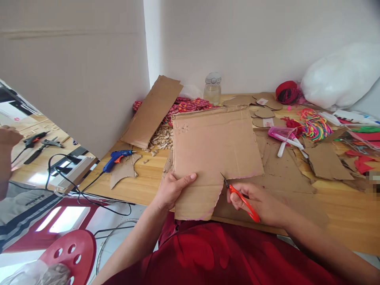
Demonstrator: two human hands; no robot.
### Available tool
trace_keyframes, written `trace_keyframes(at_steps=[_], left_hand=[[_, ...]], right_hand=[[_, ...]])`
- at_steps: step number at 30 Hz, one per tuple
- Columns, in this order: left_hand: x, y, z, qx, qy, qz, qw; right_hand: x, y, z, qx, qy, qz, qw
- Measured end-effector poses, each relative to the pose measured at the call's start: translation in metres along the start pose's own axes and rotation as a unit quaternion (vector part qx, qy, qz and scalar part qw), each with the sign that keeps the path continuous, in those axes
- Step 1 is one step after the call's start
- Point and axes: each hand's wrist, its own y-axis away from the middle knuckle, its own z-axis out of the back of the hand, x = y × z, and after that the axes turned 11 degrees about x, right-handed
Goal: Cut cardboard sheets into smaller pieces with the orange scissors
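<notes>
Cardboard (213,146): left fingers (187,181) grip its edge; right fingers (242,187) hold scissors (246,204) at its open notch.

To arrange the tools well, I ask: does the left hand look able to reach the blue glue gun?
Probably yes: nothing tall shows between the left hand and the blue glue gun. But this hand holds the cardboard sheet, so it would likely need to let go first.

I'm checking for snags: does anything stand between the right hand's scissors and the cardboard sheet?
Nothing visible does: the red-handled scissors in the right hand are at the notched edge of the cardboard sheet, held by the left hand.
</notes>
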Motion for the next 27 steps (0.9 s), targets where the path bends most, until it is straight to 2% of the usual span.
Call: trace_keyframes(at_steps=[6, 14, 19, 21, 27], left_hand=[[-0.002, -0.001, 0.000, -0.011, -0.030, 0.001, 1.000], [0.001, -0.001, -0.001, 0.005, -0.026, 0.004, 1.000], [0.001, -0.002, 0.000, 0.013, -0.024, 0.000, 1.000], [0.001, -0.002, 0.000, 0.014, -0.026, -0.004, 1.000], [0.000, -0.003, -0.001, 0.018, -0.037, -0.026, 0.999]], right_hand=[[-0.006, 0.003, 0.000, 0.009, -0.006, 0.010, 1.000], [0.000, 0.003, 0.002, 0.000, 0.016, -0.001, 1.000], [-0.003, 0.003, -0.001, -0.001, -0.036, 0.007, 0.999], [-0.003, 0.003, -0.003, -0.019, -0.052, -0.005, 0.998], [0.005, 0.001, -0.004, -0.082, 0.010, -0.066, 0.994]])
